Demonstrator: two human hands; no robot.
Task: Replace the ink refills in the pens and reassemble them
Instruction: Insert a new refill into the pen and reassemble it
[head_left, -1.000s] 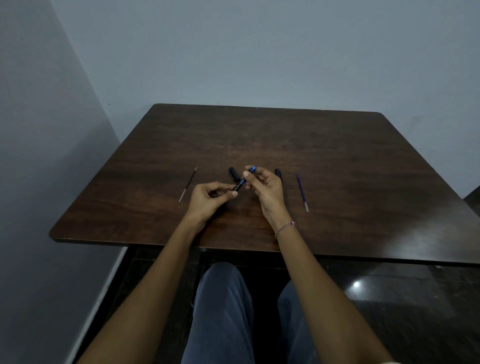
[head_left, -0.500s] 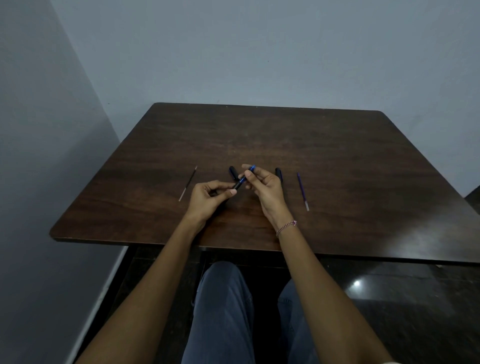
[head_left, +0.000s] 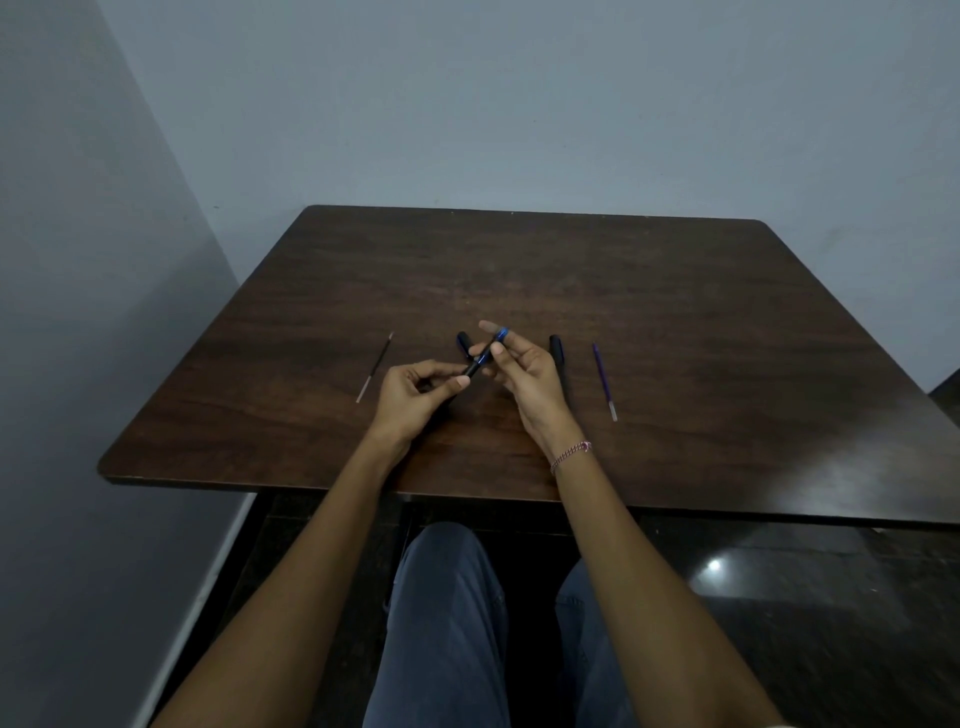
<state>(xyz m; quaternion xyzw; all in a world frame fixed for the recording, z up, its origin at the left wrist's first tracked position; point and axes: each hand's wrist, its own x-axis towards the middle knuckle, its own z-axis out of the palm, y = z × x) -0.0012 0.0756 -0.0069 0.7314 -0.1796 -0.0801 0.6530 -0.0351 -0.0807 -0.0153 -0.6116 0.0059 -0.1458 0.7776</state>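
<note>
Nearest, at 6 o'clock: knees in grey-blue denim trousers (head_left: 447, 623), under the near edge of the dark brown wood-grain table (head_left: 675, 322).

Above that edge: two bare forearms, a thin pink chain bracelet (head_left: 570, 457) on the right wrist.

At centre, over the tabletop: left hand (head_left: 415, 395), thumb and fingers pinched on the black lower end of a slim blue-and-black plastic pen (head_left: 485, 354). Right hand (head_left: 524, 374), at 3 o'clock of the left, fingertips closed on the blue upper end of the same pen (tilted, blue end toward 1 o'clock). Hands close together, joined only through the pen.

On the table, at 9 o'clock of the left hand and apart from it: thin dark ink refill with pale tip (head_left: 375, 368).

Just behind the held pen, at 12 o'clock: short dark blue-black pen part (head_left: 463, 344), partly hidden.

Just beside the right hand, at 3 o'clock: black pen barrel (head_left: 558, 353), lying flat.

Further toward 3 o'clock: thin purple ink refill with clear tip (head_left: 604, 380).

Farthest: plain grey-blue wall (head_left: 519, 104).
</note>
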